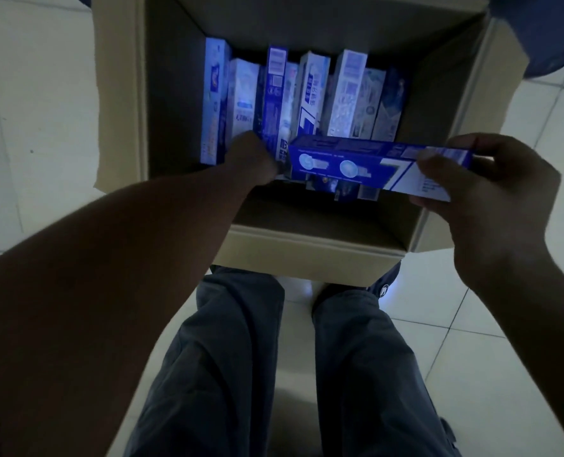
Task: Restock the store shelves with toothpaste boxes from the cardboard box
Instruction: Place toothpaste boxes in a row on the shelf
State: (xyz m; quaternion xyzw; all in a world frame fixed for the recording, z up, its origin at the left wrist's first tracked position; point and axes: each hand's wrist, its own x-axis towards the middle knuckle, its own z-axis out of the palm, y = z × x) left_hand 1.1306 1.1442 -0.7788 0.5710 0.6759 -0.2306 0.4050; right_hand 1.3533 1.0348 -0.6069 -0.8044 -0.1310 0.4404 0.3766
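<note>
Where the pale tiled floor (26, 94) fills the left edge, the open cardboard box (307, 249) stands on it, its left flap (119, 94) folded outward; the left forearm comes in from the lower left and crosses the near rim, and the left hand (252, 159) is down inside the box, at the near end of the packed cartons; its fingers are hidden, so I cannot tell whether they grip anything or lie loose; beyond it the toothpaste boxes (307, 94) sit side by side across the far part of the box, blue and white, several standing higher than their neighbours, the print too blurred to read; below the near rim, in the middle, a pair of dark trousers (234, 341) runs down to the bottom edge; just right of the left hand, one blue carton (346, 166) with a large white 7 lies crosswise and roughly level over the opening, in front of the row and above a few more cartons that show under it; its left end is just beside the left hand, whether touching I cannot tell; its right end is pinched in the right hand (482, 179), thumb on the upper face and curled fingers beneath, above the box's right wall; further right the right flap (492, 94) leans outward, and a blurred blue shape (554, 37) fills the top right corner.
</note>
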